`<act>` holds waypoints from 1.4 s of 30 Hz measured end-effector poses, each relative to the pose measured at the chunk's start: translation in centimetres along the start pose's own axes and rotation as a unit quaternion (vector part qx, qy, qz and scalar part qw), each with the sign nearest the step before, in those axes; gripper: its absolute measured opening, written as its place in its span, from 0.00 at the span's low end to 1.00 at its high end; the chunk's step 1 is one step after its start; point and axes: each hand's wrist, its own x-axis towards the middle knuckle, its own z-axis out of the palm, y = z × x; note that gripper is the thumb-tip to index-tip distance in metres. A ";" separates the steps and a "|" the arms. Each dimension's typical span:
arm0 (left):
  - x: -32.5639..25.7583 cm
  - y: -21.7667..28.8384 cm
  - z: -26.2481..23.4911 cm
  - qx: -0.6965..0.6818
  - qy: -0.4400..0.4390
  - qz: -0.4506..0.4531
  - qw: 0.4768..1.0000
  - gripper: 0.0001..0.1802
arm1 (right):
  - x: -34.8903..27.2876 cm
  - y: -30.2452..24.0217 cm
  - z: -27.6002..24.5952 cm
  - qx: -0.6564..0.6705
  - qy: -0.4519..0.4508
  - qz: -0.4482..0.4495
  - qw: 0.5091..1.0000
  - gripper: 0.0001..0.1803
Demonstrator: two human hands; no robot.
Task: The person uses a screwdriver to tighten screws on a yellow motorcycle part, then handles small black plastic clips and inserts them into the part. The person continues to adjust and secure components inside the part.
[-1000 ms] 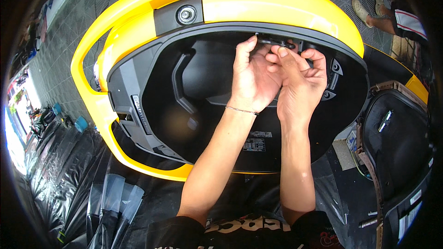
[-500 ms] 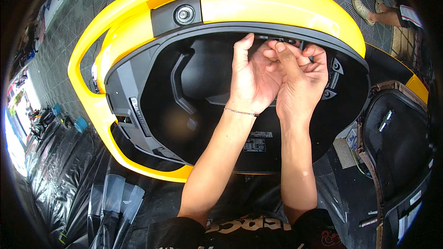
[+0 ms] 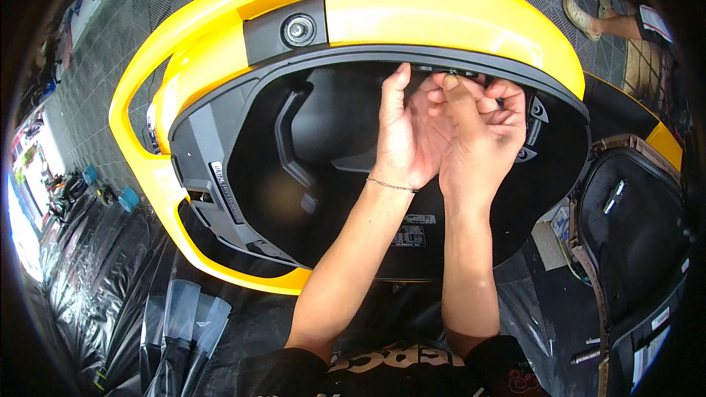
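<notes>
A black under-seat storage bin [image 3: 353,132] lies inside the yellow bodywork [image 3: 434,7] of what looks like a scooter. Both hands work at the bin's far rim, right of its middle. My left hand [image 3: 412,129] is open, palm up, its thumb stretched up to the rim and its other fingers partly hidden behind the right hand. Crossing in front of those fingers, my right hand [image 3: 482,121] is closed in a pinch, thumb and index finger together at a small dark fitting [image 3: 454,72] under the rim. What the pinch holds is hidden.
A yellow grab rail [image 3: 121,114] curves round the left end. A round metal bolt [image 3: 299,30] sits in a black bracket. The detached-looking black seat [image 3: 632,206] is at the right. Clear plastic bags [image 3: 184,323] lie lower left. Another person's foot [image 3: 581,18] shows far right.
The whole view has shifted slightly, so the bodywork sits a little lower. Both hands stay at the same spot on the rim, the right still pinching.
</notes>
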 end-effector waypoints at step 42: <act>0.5 -0.1 -0.4 0.155 -0.055 0.060 0.985 0.39 | 6.4 0.0 -5.3 -0.507 -0.114 -0.516 0.681 0.13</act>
